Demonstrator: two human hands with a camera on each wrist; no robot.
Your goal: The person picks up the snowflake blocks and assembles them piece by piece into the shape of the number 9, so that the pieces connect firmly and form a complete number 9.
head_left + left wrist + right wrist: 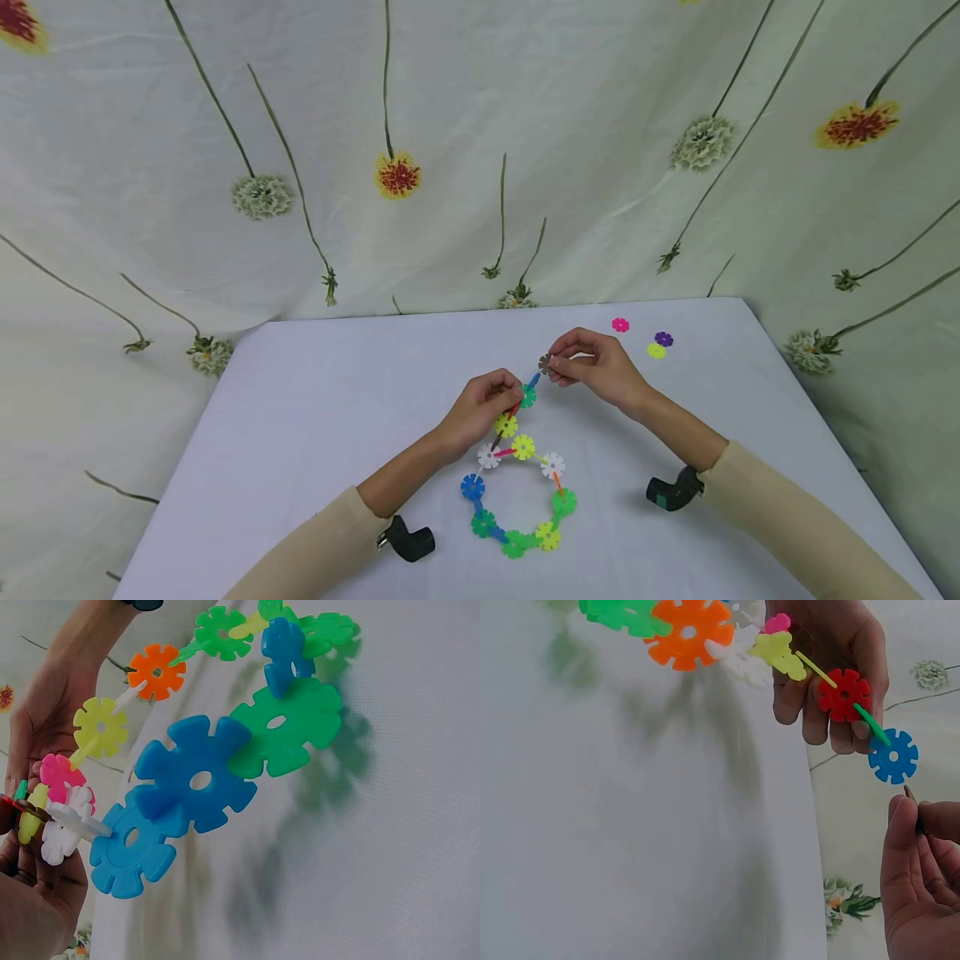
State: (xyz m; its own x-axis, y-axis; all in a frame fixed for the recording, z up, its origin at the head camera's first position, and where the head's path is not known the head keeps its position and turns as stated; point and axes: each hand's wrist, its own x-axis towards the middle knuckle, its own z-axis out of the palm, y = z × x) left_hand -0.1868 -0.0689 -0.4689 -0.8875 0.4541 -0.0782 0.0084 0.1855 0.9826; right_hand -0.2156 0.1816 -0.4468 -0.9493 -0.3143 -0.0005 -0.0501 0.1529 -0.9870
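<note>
A chain of notched plastic snowflake discs joins edge to edge into a ring [564,502] with a straight tail rising from it. My left hand [474,410] grips the tail near its red disc [844,695] and green disc [528,396]. A blue disc [893,757] stands at the tail's far end. Between thumb and fingertips, my right hand [597,368] pinches a brown disc [545,364], edge-on to the blue one; whether they touch I cannot tell. In the left wrist view, ring discs such as a blue disc [196,774] hang tilted before the left hand [37,915].
Loose pink [620,325], purple [663,338] and yellow [656,352] discs lie at the white table's [360,375] back right. A floral cloth [465,108] hangs behind the table. Black wrist devices [411,540] sit below both forearms.
</note>
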